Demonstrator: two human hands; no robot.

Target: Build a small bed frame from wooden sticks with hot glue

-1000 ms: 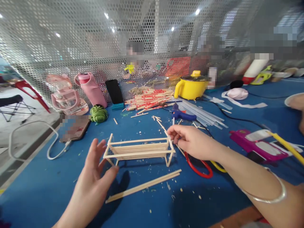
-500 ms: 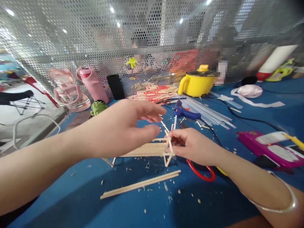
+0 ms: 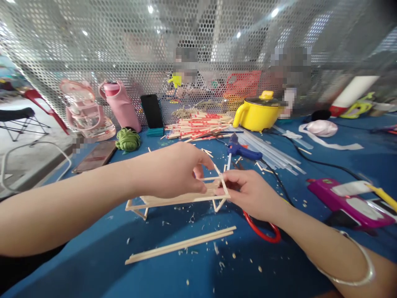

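Observation:
A small frame of pale wooden sticks [image 3: 173,199] stands on the blue table, with a slatted flat part and angled legs at both ends. My right hand [image 3: 252,191] grips its right end, thumb and fingers closed round the stick joint. Over the frame hangs my left hand [image 3: 176,171], fingers curled and thumb apart, with no object visible between them. Two loose sticks [image 3: 181,245] lie side by side nearer to me. Behind my right hand rests a blue glue gun [image 3: 243,151], a glue stick showing at its rear.
Red-handled scissors [image 3: 262,231] lie beneath my right hand. Farther back are wrapped chopsticks [image 3: 198,125], clear glue sticks [image 3: 269,149], a yellow pot [image 3: 259,114], green yarn [image 3: 128,139], a phone [image 3: 151,111] and a pink bottle [image 3: 122,105]. A purple device [image 3: 350,203] sits at right.
My left hand has drawn its fingers inward and lowered toward the frame, uncovering the frame's left end. My right hand stays at the right end. The view has shifted slightly.

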